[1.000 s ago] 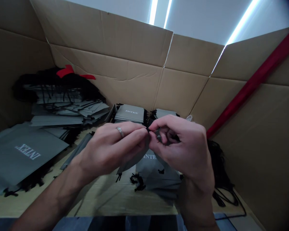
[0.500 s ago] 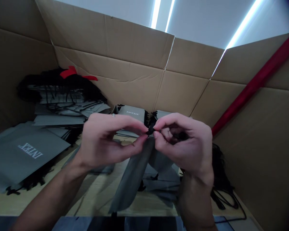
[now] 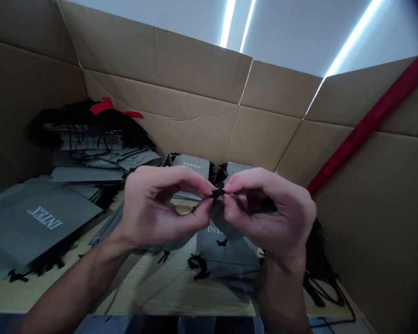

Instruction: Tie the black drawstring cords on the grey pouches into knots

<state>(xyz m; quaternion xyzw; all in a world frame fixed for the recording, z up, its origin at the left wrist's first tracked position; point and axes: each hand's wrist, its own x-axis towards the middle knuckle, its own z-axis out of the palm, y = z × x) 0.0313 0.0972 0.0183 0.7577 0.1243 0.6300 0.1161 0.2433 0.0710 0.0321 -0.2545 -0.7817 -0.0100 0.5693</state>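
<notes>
A black cord (image 3: pixel 218 191) is drawn between my two hands, partly knotted or bunched. My left hand (image 3: pixel 160 204) pinches one side of it between thumb and forefinger. Facing it, my right hand (image 3: pixel 268 204) pinches the other side close by, its remaining fingers curled in. Just below the fingertips hangs a grey bag (image 3: pixel 226 225), mostly hidden by my right hand. Beneath it on the table lie grey bags (image 3: pixel 230 264) with black cord ends, one showing part of the white INTEX lettering.
At left, a large pile of grey bags (image 3: pixel 66 204) with black cords carries a red strip (image 3: pixel 102 106). Another INTEX bag stack (image 3: pixel 197 161) stands behind my hands. Loose black cords (image 3: pixel 322 269) lie at right. Cardboard walls (image 3: pixel 195 88) enclose the wooden table (image 3: pixel 167 287).
The grey bag under my hands has swung up and away from the table front, uncovering lettering and black cord ends below. Both hands still pinch the cord, the right slightly farther right.
</notes>
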